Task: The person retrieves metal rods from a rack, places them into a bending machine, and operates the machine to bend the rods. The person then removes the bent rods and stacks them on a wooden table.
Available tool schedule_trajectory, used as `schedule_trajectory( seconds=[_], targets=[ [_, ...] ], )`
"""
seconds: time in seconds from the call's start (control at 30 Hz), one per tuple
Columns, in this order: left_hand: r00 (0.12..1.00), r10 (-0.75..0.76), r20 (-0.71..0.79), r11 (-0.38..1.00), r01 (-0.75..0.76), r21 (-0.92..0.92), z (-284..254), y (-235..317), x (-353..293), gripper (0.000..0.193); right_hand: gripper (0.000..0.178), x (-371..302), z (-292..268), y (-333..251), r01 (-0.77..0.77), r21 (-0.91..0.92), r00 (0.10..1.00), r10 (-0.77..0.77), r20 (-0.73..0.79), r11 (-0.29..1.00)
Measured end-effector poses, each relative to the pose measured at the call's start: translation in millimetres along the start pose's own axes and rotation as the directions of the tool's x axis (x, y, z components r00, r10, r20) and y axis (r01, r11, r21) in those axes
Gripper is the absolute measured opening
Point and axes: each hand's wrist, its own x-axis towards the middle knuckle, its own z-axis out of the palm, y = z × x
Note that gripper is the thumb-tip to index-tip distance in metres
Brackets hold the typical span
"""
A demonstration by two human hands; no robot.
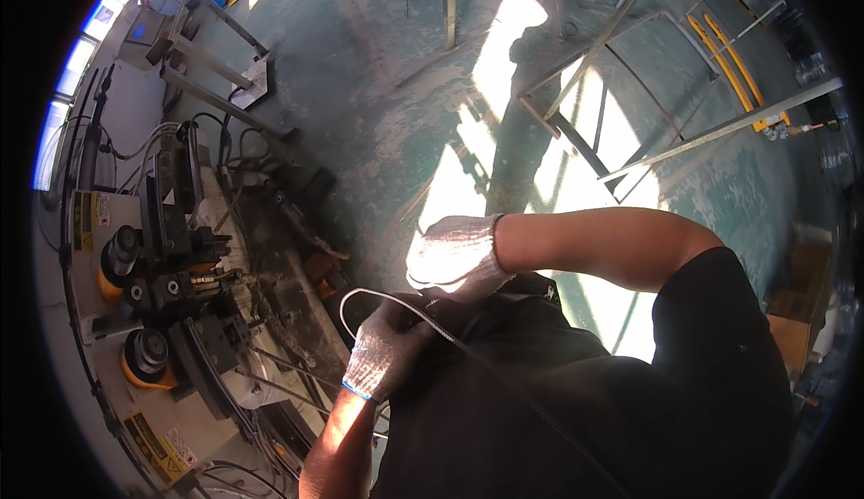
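Observation:
Both my hands wear knitted whitish work gloves and are close together in front of my black shirt (540,391). Bent across from the right, my right arm ends in my right hand (457,254), brightly sunlit, with its fingers curled in. Just below and to the left is my left hand (385,348), its glove edged in blue at the wrist. Its fingers bend in toward my body and are partly lost in shadow. A thin grey cable (362,292) loops over the left hand and runs down across my shirt. Whatever lies between the fingers is hidden.
On my left stands a machine with black clamp-like blocks (171,292), orange-ringed round knobs (148,355) and several hoses. Metal frames (630,76) stand on the worn green floor (378,121). A yellow pallet jack (733,62) is far right; a cardboard box (792,341) sits behind my right arm.

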Motion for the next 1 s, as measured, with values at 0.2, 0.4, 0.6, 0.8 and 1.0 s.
schedule_trajectory(
  seconds=[0.2,0.4,0.6,0.8,1.0],
  targets=[
    [1.000,-0.006,0.024,0.994,0.009,-0.110,-15,-1,-20,0.037,0.027,-26,3,-17,-0.118,0.469,0.993,0.095,0.074,0.875],
    [0.828,0.227,-0.513,0.973,-0.212,0.089,-34,-24,-58,0.025,0.053,-27,8,-40,-0.389,0.339,0.921,0.366,0.130,0.857],
    [0.989,-0.124,-0.076,0.985,0.113,-0.134,-3,-61,-51,0.027,0.056,-9,1,-44,-0.568,0.329,0.807,0.432,0.403,0.755],
    [0.999,-0.006,-0.034,0.991,0.001,-0.133,6,-64,-27,0.038,0.052,13,4,-50,-0.574,0.245,0.794,0.456,0.403,0.782],
    [0.997,-0.030,0.065,0.948,0.049,-0.315,5,-77,-11,0.049,0.053,4,13,-49,-0.523,0.321,0.850,0.456,0.264,0.790]
  ],
)
